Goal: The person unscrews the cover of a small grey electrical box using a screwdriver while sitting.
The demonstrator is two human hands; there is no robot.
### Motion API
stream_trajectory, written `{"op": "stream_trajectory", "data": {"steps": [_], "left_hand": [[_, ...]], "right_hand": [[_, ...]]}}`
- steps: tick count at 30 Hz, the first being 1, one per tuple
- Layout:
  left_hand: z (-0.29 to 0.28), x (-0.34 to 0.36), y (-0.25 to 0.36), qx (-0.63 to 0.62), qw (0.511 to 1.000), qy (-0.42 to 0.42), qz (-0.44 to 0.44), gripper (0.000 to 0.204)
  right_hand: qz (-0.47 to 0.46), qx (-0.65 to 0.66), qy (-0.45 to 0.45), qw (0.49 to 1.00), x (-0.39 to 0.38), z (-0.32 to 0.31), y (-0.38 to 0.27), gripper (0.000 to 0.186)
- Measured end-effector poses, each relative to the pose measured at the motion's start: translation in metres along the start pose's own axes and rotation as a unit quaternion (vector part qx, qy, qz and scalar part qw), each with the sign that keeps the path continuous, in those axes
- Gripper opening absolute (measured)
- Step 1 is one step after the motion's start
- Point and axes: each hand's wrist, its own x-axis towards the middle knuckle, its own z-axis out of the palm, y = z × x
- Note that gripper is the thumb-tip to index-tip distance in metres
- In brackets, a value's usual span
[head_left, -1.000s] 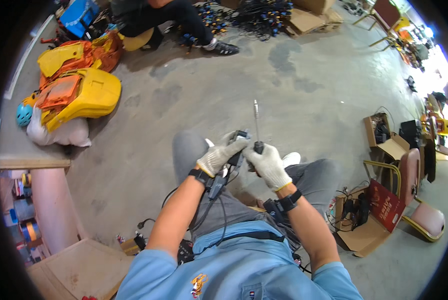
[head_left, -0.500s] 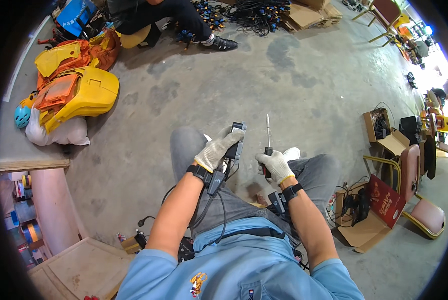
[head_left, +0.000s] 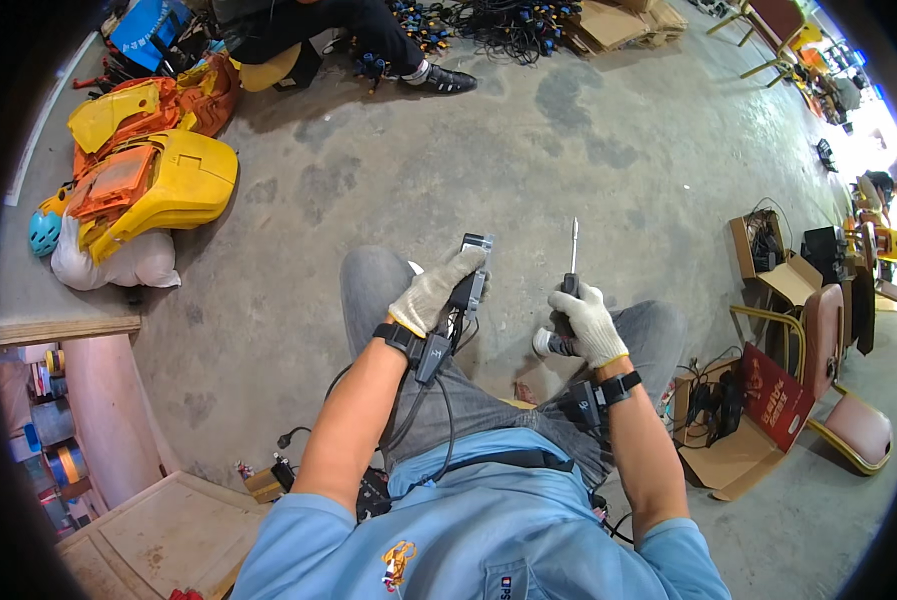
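My gloved left hand grips a black-and-grey device, held upright above my left knee with cables hanging below it. My gloved right hand, near my right knee, is closed round the black handle of a screwdriver, its long metal shaft pointing away from me. The screwdriver and device are apart. Each wrist carries a black strap with a small module; cables run from the left one down over my lap. A white shoe shows just left of my right hand.
A person's dark-clothed leg is beyond, beside tangled cables. Stacked yellow and orange plastic shells lie left. At right are open cardboard boxes and padded chairs. A wooden panel is at lower left, on the concrete floor.
My hands have moved apart: the right one, with the screwdriver, has gone right, while the left has raised the device slightly and turned it more upright.
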Motion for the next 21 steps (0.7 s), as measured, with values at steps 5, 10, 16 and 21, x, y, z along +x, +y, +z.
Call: {"op": "stream_trajectory", "data": {"steps": [5, 10, 16, 21], "left_hand": [[-0.002, 0.004, -0.002, -0.108, 0.994, 0.031, 0.001, 0.056], [0.005, -0.003, 0.009, -0.153, 0.985, 0.053, 0.065, 0.065], [0.002, -0.006, 0.006, -0.137, 0.989, 0.056, 0.022, 0.063], [-0.008, 0.003, -0.005, -0.120, 0.991, 0.036, 0.046, 0.067]], "right_hand": [[-0.027, -0.001, -0.004, 1.000, -0.020, -0.025, -0.014, 0.028], [-0.070, -0.113, 0.039, 0.990, -0.060, -0.027, -0.058, 0.049], [-0.104, -0.074, -0.027, 0.992, -0.078, -0.050, -0.061, 0.056], [-0.111, -0.025, -0.058, 0.992, -0.096, -0.057, -0.067, 0.043]]}}
